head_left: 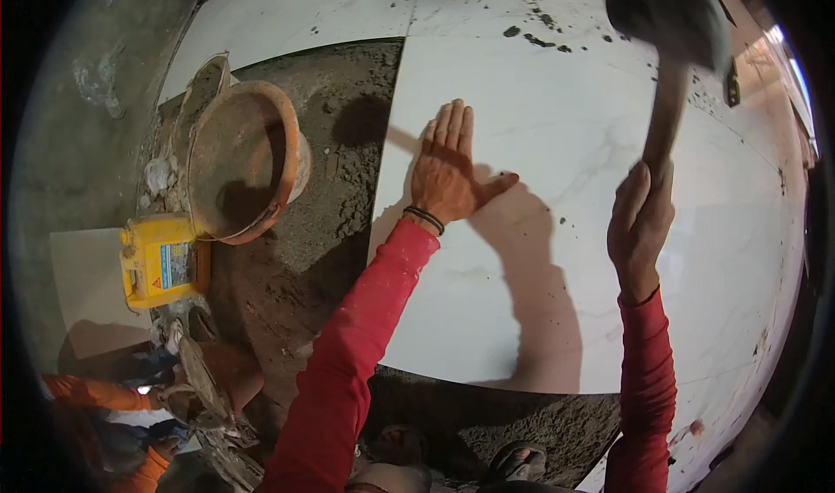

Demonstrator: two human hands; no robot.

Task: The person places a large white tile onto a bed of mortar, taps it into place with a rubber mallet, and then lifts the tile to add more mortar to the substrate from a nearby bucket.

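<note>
My left hand [446, 173] lies flat on a large white marbled tile [513, 258], fingers together and pointing away, thumb spread to the right. Two dark bands circle that wrist. My right hand [641, 219] is wrapped round the wooden handle of a mallet [668, 23], whose dark, thick head is raised at the upper right. The mallet head is apart from the tile, and its edges look slightly blurred. Grey mortar [348, 171] borders the tile on its left side and along its near edge.
Left of the tile stand an orange-rimmed bucket [243, 163] and a yellow jerrycan [165, 263]. At the lower left, a person in orange sleeves [96, 393] handles another bucket [222, 380]. Mortar crumbs [544, 43] dot the far tiles. A foot in a sandal [517, 463] shows at the lower edge.
</note>
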